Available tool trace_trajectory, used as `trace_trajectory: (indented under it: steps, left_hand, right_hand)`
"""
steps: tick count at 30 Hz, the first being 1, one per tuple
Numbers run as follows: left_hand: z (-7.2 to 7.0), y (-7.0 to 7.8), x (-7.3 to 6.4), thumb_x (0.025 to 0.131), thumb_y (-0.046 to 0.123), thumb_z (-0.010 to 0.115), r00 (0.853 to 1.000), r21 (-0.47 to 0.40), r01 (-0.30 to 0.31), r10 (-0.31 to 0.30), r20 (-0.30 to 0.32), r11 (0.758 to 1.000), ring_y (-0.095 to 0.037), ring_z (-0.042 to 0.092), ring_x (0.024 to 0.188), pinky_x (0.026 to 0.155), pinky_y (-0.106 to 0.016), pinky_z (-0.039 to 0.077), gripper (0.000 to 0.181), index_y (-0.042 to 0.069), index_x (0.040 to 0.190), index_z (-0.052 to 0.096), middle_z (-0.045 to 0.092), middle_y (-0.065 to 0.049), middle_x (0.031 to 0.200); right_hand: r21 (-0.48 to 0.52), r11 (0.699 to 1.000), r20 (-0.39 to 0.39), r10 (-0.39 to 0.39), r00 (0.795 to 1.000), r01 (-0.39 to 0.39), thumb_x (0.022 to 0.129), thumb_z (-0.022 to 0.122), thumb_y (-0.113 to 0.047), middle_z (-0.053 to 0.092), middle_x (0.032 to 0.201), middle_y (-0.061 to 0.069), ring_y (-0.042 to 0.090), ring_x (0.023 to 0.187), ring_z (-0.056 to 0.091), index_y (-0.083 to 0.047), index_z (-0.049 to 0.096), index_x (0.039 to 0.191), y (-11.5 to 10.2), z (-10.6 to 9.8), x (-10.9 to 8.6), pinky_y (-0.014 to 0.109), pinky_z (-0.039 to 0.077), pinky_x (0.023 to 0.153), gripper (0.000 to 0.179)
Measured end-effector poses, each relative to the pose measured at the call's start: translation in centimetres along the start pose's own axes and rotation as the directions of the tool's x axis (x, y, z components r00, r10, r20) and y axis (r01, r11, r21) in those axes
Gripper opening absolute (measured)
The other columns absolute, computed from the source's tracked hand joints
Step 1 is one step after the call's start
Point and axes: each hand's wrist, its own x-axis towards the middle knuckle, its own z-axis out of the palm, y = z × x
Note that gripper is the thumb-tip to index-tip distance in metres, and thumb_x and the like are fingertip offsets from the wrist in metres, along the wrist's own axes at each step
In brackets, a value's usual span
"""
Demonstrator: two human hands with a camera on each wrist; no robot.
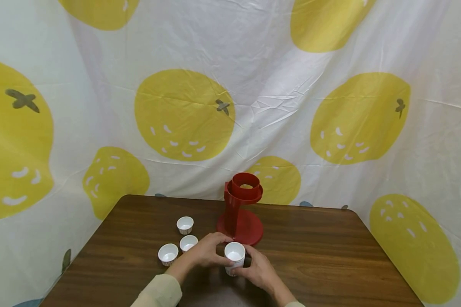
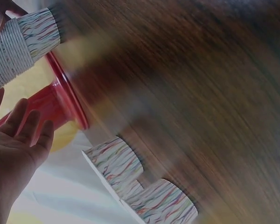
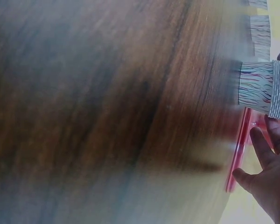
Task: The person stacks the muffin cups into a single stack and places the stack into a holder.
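Note:
A stack of nested paper baking cups (image 1: 235, 252) is upright between my two hands, near the table's front. White inside, the cups have coloured wavy streaks outside, and their rims bunch in layers at the upper part of the stack (image 2: 9, 53). My left hand (image 1: 207, 251) holds the stack's left side between thumb and forefinger, its other fingers spread. From the right, my right hand (image 1: 259, 268) grips it with thumb and forefinger. Right behind stands a red plastic stand (image 1: 230, 217) with a round base and a ring-shaped holder on top. Whether the stack touches the table cannot be told.
Three loose baking cups stand left of my left hand: one farther back (image 1: 185, 225), one partly behind my wrist (image 1: 188, 243), one nearer (image 1: 168, 254). The brown wooden table (image 1: 322, 251) meets a lemon-print cloth (image 1: 269, 106) behind it.

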Motion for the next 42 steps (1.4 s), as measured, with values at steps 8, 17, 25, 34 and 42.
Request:
trace_trajectory:
  steps: [8,17,25,34,42]
  left_hand:
    - [-0.5,-0.1,-0.6,0.078,0.038,0.083,0.998,0.010,0.059,-0.059,0.007,0.998,-0.031,0.053,0.121,0.102,-0.048,0.042,0.065,0.003,0.129,0.062,0.060,-0.012,0.128]
    - [-1.8,-0.6,-1.3,0.077,0.040,0.084,0.997,0.007,0.075,-0.075,-0.028,0.997,-0.034,0.052,0.122,0.102,-0.053,0.040,0.067,0.003,0.129,0.061,0.060,-0.013,0.128]
    - [-3.2,-0.9,-2.3,0.078,0.036,0.083,0.993,-0.002,0.096,-0.096,-0.072,0.995,-0.038,0.052,0.123,0.102,-0.055,0.040,0.068,-0.001,0.131,0.059,0.059,-0.019,0.129]
    - [-4.4,-1.3,-3.5,0.078,0.037,0.082,0.980,-0.009,0.136,-0.136,-0.144,0.991,-0.039,0.052,0.123,0.103,-0.055,0.038,0.067,0.000,0.129,0.060,0.060,-0.016,0.128]
    - [-6.2,-2.7,-5.0,0.081,0.037,0.081,0.968,-0.014,0.194,-0.194,-0.158,0.981,-0.041,0.051,0.124,0.100,-0.055,0.041,0.066,0.003,0.132,0.059,0.058,-0.016,0.132]
  right_hand:
    - [0.010,1.000,0.002,0.023,1.000,-0.023,0.074,0.088,-0.034,0.065,0.119,0.002,0.029,0.113,0.059,-0.011,0.059,0.131,-0.3,-0.1,0.0,0.054,0.045,0.092,0.068]
    - [0.001,1.000,-0.040,0.010,0.999,-0.010,0.073,0.087,-0.042,0.065,0.118,-0.001,0.025,0.113,0.058,-0.015,0.060,0.130,-0.5,0.0,0.3,0.051,0.043,0.094,0.069]
    - [-0.029,0.999,-0.061,-0.038,0.997,0.036,0.073,0.088,-0.039,0.066,0.117,0.000,0.025,0.110,0.059,-0.010,0.059,0.132,-0.8,0.1,0.5,0.049,0.045,0.092,0.072]
    - [-0.012,1.000,-0.074,-0.015,0.997,0.014,0.072,0.088,-0.039,0.066,0.115,0.000,0.025,0.110,0.059,-0.012,0.060,0.130,-0.6,0.0,0.4,0.048,0.045,0.092,0.069]
    - [-0.008,1.000,-0.065,0.017,0.998,-0.018,0.073,0.087,-0.040,0.067,0.113,0.000,0.026,0.111,0.059,-0.013,0.063,0.124,-0.6,-0.4,0.1,0.052,0.043,0.095,0.063]
